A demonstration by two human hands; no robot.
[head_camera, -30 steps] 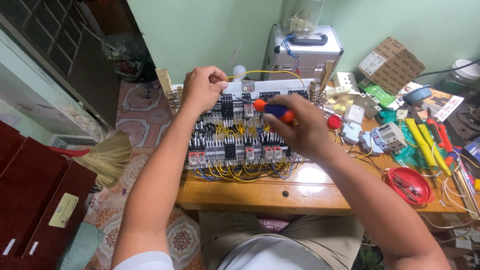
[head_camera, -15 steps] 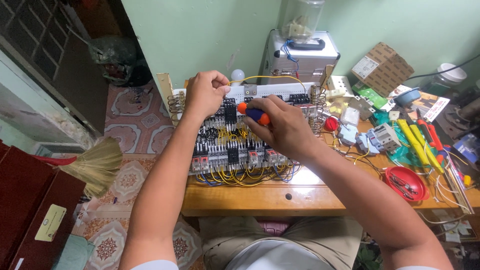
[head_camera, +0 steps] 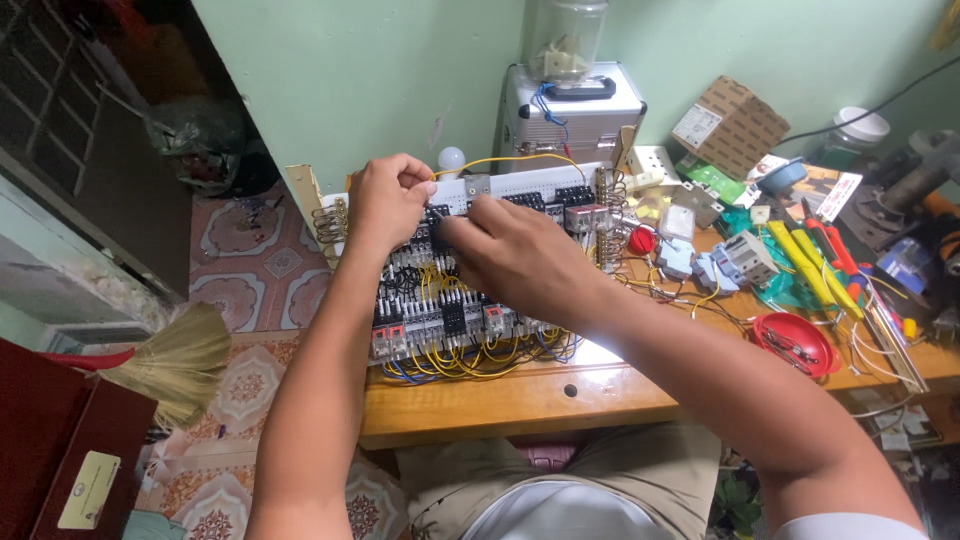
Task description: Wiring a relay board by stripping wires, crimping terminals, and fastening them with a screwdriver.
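Head view: left hand (head_camera: 388,200) pinched a yellow wire (head_camera: 500,160) while right hand (head_camera: 515,255), fingers closed on a screwdriver, tightened a terminal on the control panel (head_camera: 450,320); steady alignment needed.

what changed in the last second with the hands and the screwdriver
The right hand moved up-left toward the left hand, now covering the orange-handled screwdriver it gripped; only a thin tip shows. The left hand stayed at the top of the control panel, pinching a yellow wire.

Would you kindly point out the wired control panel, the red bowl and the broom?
Wired control panel (head_camera: 440,325), head view, lower row of modules.
Red bowl (head_camera: 800,345), head view, its inside.
Broom (head_camera: 185,362), head view, straw bristles.
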